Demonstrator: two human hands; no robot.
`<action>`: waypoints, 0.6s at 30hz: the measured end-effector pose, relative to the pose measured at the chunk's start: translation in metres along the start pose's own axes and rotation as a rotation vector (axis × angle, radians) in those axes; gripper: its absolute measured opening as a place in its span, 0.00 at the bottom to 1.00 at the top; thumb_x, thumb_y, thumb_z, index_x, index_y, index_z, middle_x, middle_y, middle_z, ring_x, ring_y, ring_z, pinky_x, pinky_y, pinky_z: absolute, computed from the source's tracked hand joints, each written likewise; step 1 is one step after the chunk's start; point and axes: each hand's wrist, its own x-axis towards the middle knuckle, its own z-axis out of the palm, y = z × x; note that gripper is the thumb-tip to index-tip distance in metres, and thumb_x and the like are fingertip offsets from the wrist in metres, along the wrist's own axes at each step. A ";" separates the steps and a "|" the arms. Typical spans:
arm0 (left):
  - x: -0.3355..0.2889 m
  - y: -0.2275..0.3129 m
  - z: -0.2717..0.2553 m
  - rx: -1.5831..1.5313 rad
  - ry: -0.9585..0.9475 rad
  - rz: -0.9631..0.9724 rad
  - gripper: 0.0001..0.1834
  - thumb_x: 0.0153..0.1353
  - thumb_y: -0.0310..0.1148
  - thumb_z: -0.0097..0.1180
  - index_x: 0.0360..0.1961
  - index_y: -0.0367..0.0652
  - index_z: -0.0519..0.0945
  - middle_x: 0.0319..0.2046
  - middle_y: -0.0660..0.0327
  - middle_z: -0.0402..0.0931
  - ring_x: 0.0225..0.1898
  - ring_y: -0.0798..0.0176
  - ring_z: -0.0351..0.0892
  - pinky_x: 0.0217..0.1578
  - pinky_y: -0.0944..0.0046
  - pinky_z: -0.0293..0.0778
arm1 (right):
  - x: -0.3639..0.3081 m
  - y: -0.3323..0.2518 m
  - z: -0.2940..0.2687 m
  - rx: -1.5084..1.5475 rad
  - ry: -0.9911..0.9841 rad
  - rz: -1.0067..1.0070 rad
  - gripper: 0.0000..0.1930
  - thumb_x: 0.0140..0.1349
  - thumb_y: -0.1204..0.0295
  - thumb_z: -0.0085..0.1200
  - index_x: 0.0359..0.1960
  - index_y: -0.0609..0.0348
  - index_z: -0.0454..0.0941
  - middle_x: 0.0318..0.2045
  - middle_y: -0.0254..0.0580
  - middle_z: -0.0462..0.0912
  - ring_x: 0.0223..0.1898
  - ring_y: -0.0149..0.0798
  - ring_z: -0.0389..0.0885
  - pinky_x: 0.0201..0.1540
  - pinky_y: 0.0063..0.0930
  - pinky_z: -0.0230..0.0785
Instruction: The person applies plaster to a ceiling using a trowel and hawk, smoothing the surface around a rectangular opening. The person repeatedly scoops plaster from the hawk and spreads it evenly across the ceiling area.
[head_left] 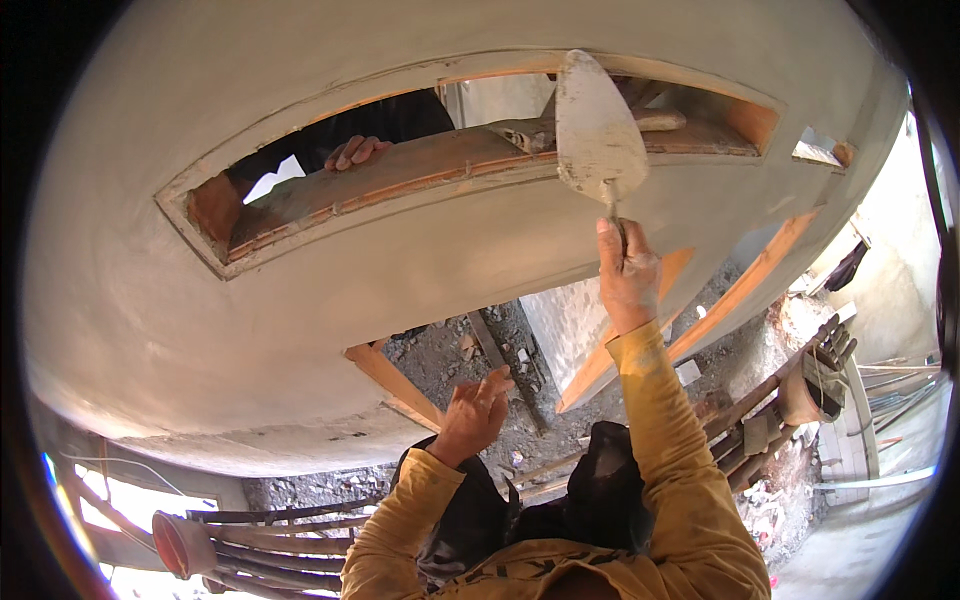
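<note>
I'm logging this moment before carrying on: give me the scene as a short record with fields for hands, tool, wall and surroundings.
Right hand: gripping the handle of a trowel
Blade: pale, smeared, overlapping the wall opening in this view; whether it touches the wall, cannot tell
Left hand: raised, fingers partly bent, nothing visibly held
Wall: grey-beige, with a long wood-edged opening
Other person: a hand on the opening's ledge
Lower left: bucket beside poles
</note>
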 end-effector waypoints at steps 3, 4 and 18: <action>-0.012 -0.005 0.008 -0.007 -0.047 -0.020 0.23 0.61 0.25 0.48 0.59 0.38 0.65 0.42 0.55 0.82 0.42 0.52 0.80 0.48 0.55 0.67 | -0.010 -0.018 0.015 -0.008 -0.034 -0.098 0.13 0.66 0.61 0.52 0.35 0.60 0.75 0.26 0.49 0.79 0.27 0.53 0.79 0.29 0.41 0.69; -0.014 -0.005 0.009 -0.018 -0.038 -0.035 0.23 0.61 0.26 0.48 0.59 0.38 0.66 0.41 0.56 0.82 0.41 0.52 0.80 0.48 0.54 0.67 | -0.014 -0.023 0.019 0.003 -0.052 -0.105 0.13 0.65 0.62 0.52 0.35 0.60 0.75 0.26 0.49 0.79 0.27 0.53 0.79 0.29 0.41 0.69; -0.023 -0.005 0.002 0.041 -0.048 -0.059 0.22 0.60 0.27 0.49 0.57 0.40 0.68 0.38 0.55 0.83 0.38 0.51 0.81 0.47 0.51 0.69 | -0.041 -0.057 0.034 0.072 -0.220 -0.130 0.14 0.67 0.61 0.50 0.38 0.60 0.77 0.27 0.48 0.79 0.26 0.51 0.79 0.28 0.39 0.71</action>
